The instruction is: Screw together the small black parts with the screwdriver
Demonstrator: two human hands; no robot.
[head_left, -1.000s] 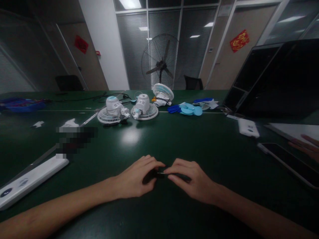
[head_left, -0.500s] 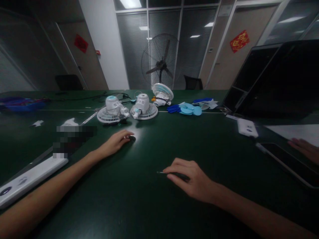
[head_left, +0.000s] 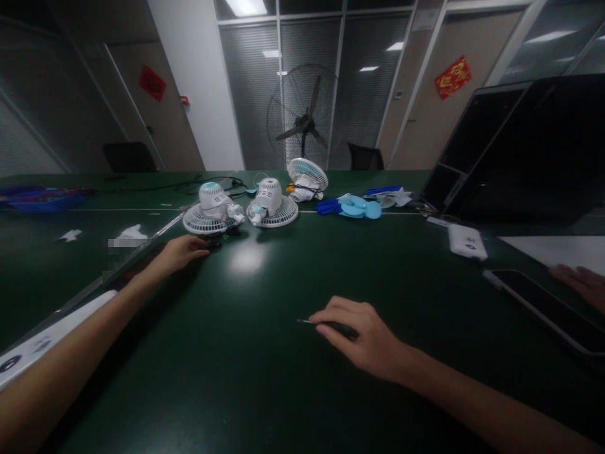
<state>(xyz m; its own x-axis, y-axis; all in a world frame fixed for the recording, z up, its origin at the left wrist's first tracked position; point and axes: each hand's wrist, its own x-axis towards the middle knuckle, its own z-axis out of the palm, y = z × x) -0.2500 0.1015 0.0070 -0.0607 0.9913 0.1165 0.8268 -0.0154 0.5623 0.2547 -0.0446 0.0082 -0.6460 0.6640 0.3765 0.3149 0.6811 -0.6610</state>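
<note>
My left hand (head_left: 183, 253) is closed on a small black object (head_left: 214, 244) at the table's left middle, just in front of the left white fan head. What the object is, I cannot make out. Nearer to me, my right hand (head_left: 357, 328) pinches a small screwdriver (head_left: 345, 329) with a dark handle. Its thin metal shaft points left, just above or on the green table (head_left: 265, 378). Two white fan heads, a left one (head_left: 215, 205) and a right one (head_left: 270, 202), lie grille down beyond my hands.
A third fan head (head_left: 306, 176) leans behind them, beside light blue fan blades (head_left: 359, 207) and blue gloves (head_left: 329, 206). White devices flank me left (head_left: 51, 334) and right (head_left: 467, 241). A phone-like dark slab (head_left: 543, 309), another person's hand (head_left: 579, 280) and a large black screen (head_left: 534, 151) are at right.
My left hand has moved left and slightly away from me, carrying the small black object. My right hand with the screwdriver has hardly moved.
</note>
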